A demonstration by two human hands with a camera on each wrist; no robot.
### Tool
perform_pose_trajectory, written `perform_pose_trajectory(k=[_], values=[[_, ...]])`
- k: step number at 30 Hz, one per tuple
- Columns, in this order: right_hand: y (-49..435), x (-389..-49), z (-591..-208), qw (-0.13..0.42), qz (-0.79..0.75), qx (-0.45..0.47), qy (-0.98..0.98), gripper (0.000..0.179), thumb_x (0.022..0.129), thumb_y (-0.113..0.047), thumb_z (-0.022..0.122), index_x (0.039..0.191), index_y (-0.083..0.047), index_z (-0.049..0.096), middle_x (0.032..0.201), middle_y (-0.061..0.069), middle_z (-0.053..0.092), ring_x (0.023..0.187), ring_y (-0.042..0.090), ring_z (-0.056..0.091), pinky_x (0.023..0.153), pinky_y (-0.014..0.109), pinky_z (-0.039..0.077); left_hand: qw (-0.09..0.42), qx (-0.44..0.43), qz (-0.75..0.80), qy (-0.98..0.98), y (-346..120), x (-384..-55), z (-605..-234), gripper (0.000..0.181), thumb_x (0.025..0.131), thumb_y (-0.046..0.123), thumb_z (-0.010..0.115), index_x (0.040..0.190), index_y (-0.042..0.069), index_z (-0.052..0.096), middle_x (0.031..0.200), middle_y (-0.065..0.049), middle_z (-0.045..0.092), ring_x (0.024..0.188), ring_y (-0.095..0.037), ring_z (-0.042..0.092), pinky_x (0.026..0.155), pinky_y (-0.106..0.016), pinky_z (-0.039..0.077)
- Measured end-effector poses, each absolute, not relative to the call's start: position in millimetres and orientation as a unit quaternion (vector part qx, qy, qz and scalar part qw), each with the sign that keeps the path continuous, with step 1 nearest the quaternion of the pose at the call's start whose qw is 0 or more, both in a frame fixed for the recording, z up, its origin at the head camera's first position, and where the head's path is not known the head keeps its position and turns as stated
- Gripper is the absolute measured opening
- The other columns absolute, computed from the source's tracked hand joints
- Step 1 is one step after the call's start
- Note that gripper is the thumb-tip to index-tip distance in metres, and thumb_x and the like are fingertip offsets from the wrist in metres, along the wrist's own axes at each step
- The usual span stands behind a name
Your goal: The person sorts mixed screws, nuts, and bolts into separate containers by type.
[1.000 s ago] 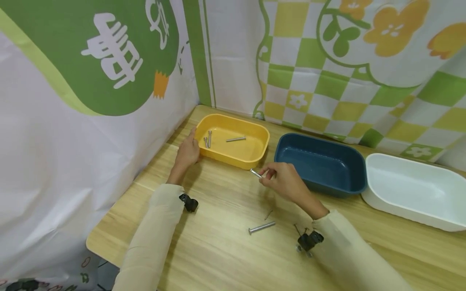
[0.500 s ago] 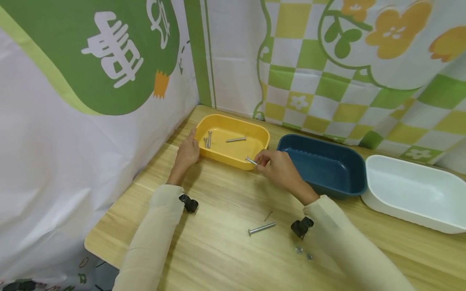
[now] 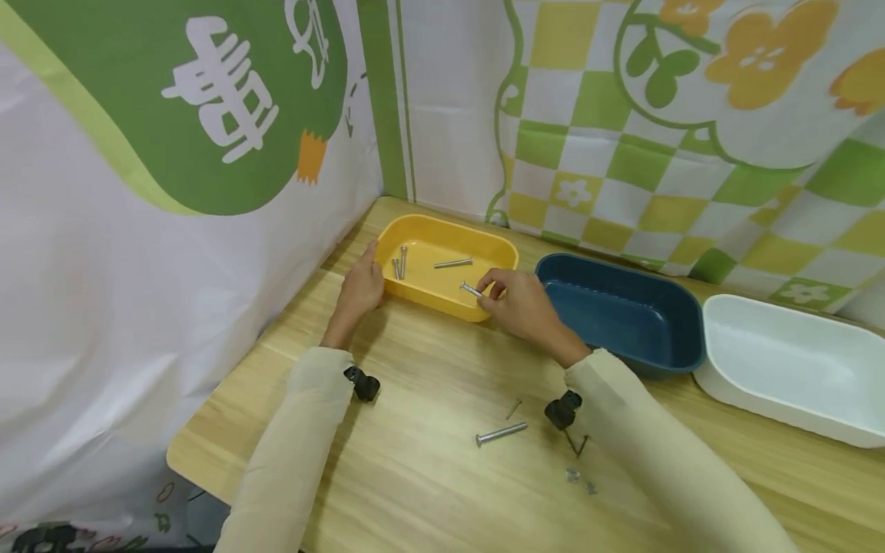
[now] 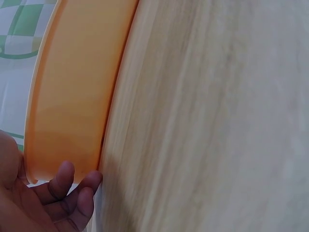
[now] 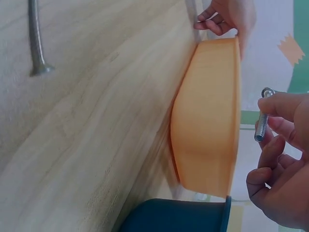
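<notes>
My right hand pinches a silver threaded bolt between thumb and fingers, over the near right side of the yellow bin. In the right wrist view the bolt shows its round head up and its threaded end down. My left hand rests against the bin's left end. The left wrist view has this hand's fingers loosely bent beside the bin wall, close to the tabletop. Inside the bin lie two bolts at the left and another bolt near the middle.
A dark blue bin and a white bin stand to the right. On the table lie a large bolt, a small screw, two thin dark screws and small nuts. Patterned cloth hangs behind.
My right hand has moved left and away from me with the bolt, from the bin's near right corner to over its inside. My left hand stays at the bin's left end.
</notes>
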State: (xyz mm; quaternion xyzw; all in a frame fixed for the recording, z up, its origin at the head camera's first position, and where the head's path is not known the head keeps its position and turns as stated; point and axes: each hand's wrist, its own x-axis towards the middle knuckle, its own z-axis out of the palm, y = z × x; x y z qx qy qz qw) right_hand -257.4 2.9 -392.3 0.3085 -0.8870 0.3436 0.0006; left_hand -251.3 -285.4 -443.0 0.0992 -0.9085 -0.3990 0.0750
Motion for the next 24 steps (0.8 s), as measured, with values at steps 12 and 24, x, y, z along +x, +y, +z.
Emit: perform_pose_trajectory(k=[12, 24], values=[[-9.9, -273.8, -394.8, -0.017, 0.349, 0.311, -0.884, 0.012, 0.093, -0.015, 0.071, 0.102, -0.008, 0.073, 0.083, 0.009, 0.070, 0.051, 0.018, 0.050, 0.050, 0.032, 0.039, 0.068, 0.108, -0.392, -0.911, -281.5, -257.7, -442.0, 0.054, 0.107, 0.015, 0.027, 0.161, 0.013, 0.023, 0.067, -0.014, 0.062, 0.042, -0.018, 0.054, 0.047, -0.031, 0.043], [-23.4, -278.1, -400.5, -0.045, 0.338, 0.305, -0.889, 0.011, 0.091, -0.013, 0.073, 0.101, -0.008, 0.073, 0.083, 0.009, 0.069, 0.058, 0.020, 0.054, 0.052, 0.032, 0.041, 0.067, 0.110, -0.379, -0.916, -285.8, -252.2, -440.1, 0.054, 0.107, 0.015, 0.027, 0.161, 0.012, 0.023, 0.110, -0.023, 0.064, 0.044, -0.018, 0.054, 0.055, -0.036, 0.047]])
